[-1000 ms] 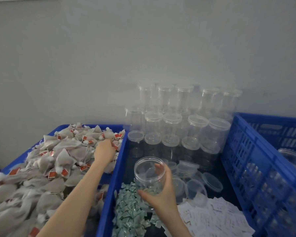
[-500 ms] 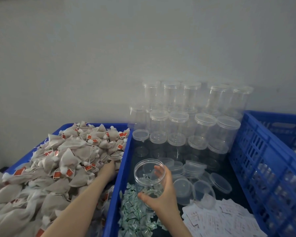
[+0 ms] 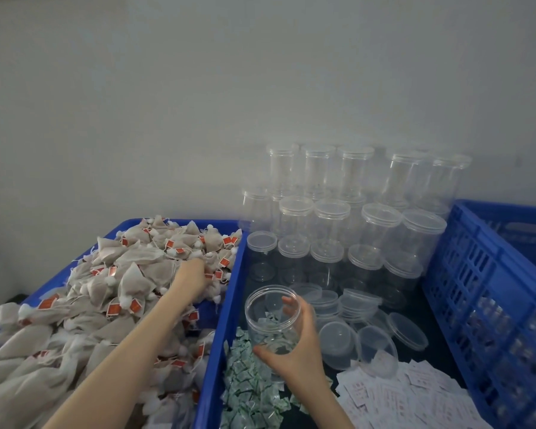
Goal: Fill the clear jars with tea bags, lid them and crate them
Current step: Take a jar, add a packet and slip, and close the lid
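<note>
— Starting closest to you, what have you got by your wrists?

— Your right hand (image 3: 294, 345) is curled round an open clear jar (image 3: 273, 317), thumb at the near side, fingers wrapped over the far wall. The jar has no lid and stands tilted slightly toward you, above a heap of small green-and-white sachets (image 3: 251, 388). To the right of those lies a spread of white paper slips (image 3: 406, 397) with red print; the print is too blurred to read.

— And your other hand?

— Your left hand (image 3: 192, 274) is sunk into the pile of tea bags (image 3: 112, 292) in the blue tub (image 3: 226, 292). The fingertips are buried among the bags, so I cannot tell whether they grip one. The bags are soft, pyramid-shaped grey-brown mesh with strings, white tufts and red tags; nothing on the tags is legible.

— Beyond the jar in your hand?

— Loose round clear lids (image 3: 406, 329) lie overlapping, just beside your right hand. Behind them, lidded empty jars (image 3: 331, 230) stand stacked in tiers against the plain grey wall (image 3: 198, 103), smooth and cylindrical.

— And the crate?

— The blue crate (image 3: 477, 292) with its slotted lattice side runs along your right, touching the jar stack's edge. Pale shapes show faintly through its slots.
</note>
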A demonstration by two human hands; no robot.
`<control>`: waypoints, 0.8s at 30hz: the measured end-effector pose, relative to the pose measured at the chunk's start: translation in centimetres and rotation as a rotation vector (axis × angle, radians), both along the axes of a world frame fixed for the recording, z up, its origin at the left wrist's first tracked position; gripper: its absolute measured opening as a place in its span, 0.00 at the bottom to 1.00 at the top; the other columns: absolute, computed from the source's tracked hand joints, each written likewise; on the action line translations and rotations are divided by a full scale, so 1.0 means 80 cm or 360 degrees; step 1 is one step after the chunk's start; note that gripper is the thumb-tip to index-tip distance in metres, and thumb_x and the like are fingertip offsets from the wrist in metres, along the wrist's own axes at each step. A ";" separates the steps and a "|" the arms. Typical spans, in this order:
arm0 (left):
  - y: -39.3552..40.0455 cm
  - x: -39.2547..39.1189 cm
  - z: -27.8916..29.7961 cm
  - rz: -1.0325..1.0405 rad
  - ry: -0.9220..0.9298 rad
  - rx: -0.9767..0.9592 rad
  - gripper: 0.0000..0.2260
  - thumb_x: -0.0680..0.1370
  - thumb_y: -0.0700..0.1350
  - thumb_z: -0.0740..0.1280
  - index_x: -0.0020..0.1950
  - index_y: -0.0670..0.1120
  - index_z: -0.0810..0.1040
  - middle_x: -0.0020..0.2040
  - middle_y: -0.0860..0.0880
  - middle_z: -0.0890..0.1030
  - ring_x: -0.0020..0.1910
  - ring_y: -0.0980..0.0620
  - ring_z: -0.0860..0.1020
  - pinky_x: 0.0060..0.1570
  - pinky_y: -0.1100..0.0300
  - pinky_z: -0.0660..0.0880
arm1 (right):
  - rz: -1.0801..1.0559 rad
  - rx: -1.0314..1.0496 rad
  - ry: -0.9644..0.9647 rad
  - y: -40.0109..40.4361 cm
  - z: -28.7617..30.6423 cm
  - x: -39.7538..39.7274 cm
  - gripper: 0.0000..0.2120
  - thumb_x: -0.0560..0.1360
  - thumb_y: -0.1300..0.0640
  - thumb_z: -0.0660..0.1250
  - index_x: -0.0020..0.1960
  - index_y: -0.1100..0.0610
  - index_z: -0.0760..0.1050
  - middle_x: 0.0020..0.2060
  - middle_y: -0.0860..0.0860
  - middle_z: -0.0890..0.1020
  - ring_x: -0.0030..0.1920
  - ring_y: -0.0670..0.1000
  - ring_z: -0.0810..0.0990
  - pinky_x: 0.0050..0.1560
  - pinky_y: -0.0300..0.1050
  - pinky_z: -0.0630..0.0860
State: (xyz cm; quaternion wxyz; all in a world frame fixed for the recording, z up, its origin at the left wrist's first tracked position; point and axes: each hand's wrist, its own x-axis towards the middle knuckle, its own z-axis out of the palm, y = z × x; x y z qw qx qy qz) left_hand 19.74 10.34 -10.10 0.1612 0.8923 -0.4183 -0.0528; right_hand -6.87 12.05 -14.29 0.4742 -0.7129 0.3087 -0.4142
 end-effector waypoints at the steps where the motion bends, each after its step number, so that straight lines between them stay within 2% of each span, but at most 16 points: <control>1: 0.004 -0.001 0.008 -0.0041 0.0002 -0.0003 0.08 0.77 0.42 0.69 0.55 0.43 0.78 0.53 0.47 0.81 0.45 0.54 0.78 0.47 0.62 0.75 | 0.0008 0.0010 0.0009 0.001 0.000 0.001 0.44 0.55 0.41 0.79 0.65 0.31 0.61 0.60 0.25 0.68 0.64 0.32 0.69 0.58 0.25 0.67; 3: 0.013 -0.004 0.021 -0.0125 0.0019 0.0055 0.08 0.75 0.44 0.71 0.53 0.44 0.79 0.50 0.48 0.81 0.44 0.55 0.78 0.47 0.63 0.76 | 0.0022 0.0036 0.0015 0.002 0.001 0.003 0.44 0.54 0.40 0.79 0.64 0.31 0.60 0.60 0.26 0.69 0.64 0.32 0.69 0.57 0.25 0.67; 6: 0.028 -0.008 0.034 -0.0259 0.0142 0.0113 0.07 0.75 0.45 0.72 0.50 0.45 0.81 0.45 0.50 0.81 0.37 0.59 0.77 0.35 0.70 0.72 | 0.0032 0.0071 0.0009 0.006 0.003 0.004 0.45 0.53 0.39 0.79 0.64 0.30 0.60 0.62 0.29 0.70 0.65 0.33 0.68 0.59 0.27 0.66; 10: 0.046 -0.012 0.037 -0.0412 0.0221 0.0251 0.07 0.75 0.47 0.72 0.50 0.46 0.82 0.42 0.52 0.81 0.35 0.60 0.77 0.32 0.71 0.70 | 0.0040 0.0066 0.0008 0.010 0.006 0.003 0.44 0.53 0.40 0.78 0.64 0.31 0.60 0.63 0.32 0.70 0.66 0.35 0.69 0.65 0.36 0.67; 13: 0.057 -0.014 0.045 -0.0458 0.0263 0.0225 0.04 0.76 0.48 0.70 0.47 0.49 0.82 0.40 0.54 0.81 0.34 0.61 0.75 0.31 0.72 0.69 | 0.0044 0.0064 0.0000 0.012 0.007 0.002 0.44 0.53 0.40 0.78 0.64 0.31 0.60 0.64 0.32 0.70 0.66 0.35 0.68 0.67 0.38 0.67; 16: 0.067 -0.020 0.068 -0.0487 0.0303 -0.0005 0.03 0.77 0.47 0.69 0.44 0.51 0.81 0.36 0.55 0.80 0.27 0.65 0.75 0.27 0.74 0.69 | 0.0060 0.0073 0.0006 0.011 0.006 0.004 0.45 0.54 0.40 0.79 0.66 0.32 0.60 0.65 0.33 0.70 0.67 0.35 0.68 0.67 0.38 0.67; 18: 0.074 -0.028 0.089 -0.0489 0.0288 -0.0226 0.04 0.77 0.47 0.69 0.42 0.51 0.82 0.35 0.52 0.81 0.26 0.64 0.74 0.28 0.72 0.71 | 0.0073 0.0068 0.0010 0.009 0.005 0.006 0.45 0.55 0.42 0.79 0.66 0.33 0.60 0.65 0.33 0.69 0.67 0.33 0.67 0.66 0.34 0.66; 21: 0.083 -0.048 0.121 -0.0494 0.0363 -0.0655 0.03 0.76 0.47 0.70 0.42 0.52 0.82 0.37 0.51 0.83 0.35 0.55 0.81 0.40 0.61 0.80 | 0.0099 0.0074 0.0016 0.006 0.001 0.012 0.45 0.57 0.46 0.82 0.67 0.34 0.60 0.65 0.34 0.70 0.67 0.33 0.67 0.65 0.32 0.65; 23: 0.089 -0.067 0.138 -0.0554 0.0463 -0.0901 0.02 0.75 0.47 0.71 0.42 0.53 0.83 0.39 0.53 0.84 0.38 0.54 0.82 0.44 0.61 0.79 | 0.0101 0.0067 0.0024 0.006 -0.001 0.016 0.46 0.58 0.46 0.83 0.69 0.37 0.61 0.65 0.35 0.70 0.67 0.35 0.67 0.66 0.32 0.65; 24: 0.091 -0.077 0.145 -0.0593 0.0501 -0.0966 0.01 0.74 0.48 0.72 0.42 0.53 0.82 0.39 0.53 0.84 0.39 0.54 0.82 0.44 0.61 0.78 | 0.0101 0.0058 0.0025 0.007 -0.002 0.018 0.46 0.58 0.46 0.83 0.69 0.37 0.61 0.65 0.34 0.70 0.67 0.34 0.67 0.64 0.29 0.65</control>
